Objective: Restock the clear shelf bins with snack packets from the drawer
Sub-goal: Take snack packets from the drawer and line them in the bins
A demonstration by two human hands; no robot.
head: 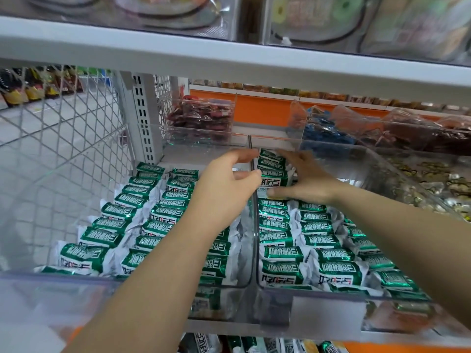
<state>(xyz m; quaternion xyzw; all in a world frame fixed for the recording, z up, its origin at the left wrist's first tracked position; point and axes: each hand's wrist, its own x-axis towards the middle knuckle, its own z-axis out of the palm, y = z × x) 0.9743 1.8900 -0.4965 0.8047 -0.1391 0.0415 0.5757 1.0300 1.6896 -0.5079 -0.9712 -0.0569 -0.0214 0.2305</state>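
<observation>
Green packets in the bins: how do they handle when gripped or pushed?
Packets: the crinkled white ends suggest thin, floppy wrap, so they are probably light and easily squashed. The glossy film looks slippery, so a gripped stack may fan out. They are flat and overlapped in rows in the bin, so a push likely shifts neighbours too; rolling seems unlikely.

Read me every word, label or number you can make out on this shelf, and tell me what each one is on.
Nothing can be quoted with confidence.
green-and-white snack packets: white characters on the green bands, upside down from here, too blurred to read.
bags on the upper shelf: print blurred, unreadable.
red packets in the far bin: no legible text.
</observation>
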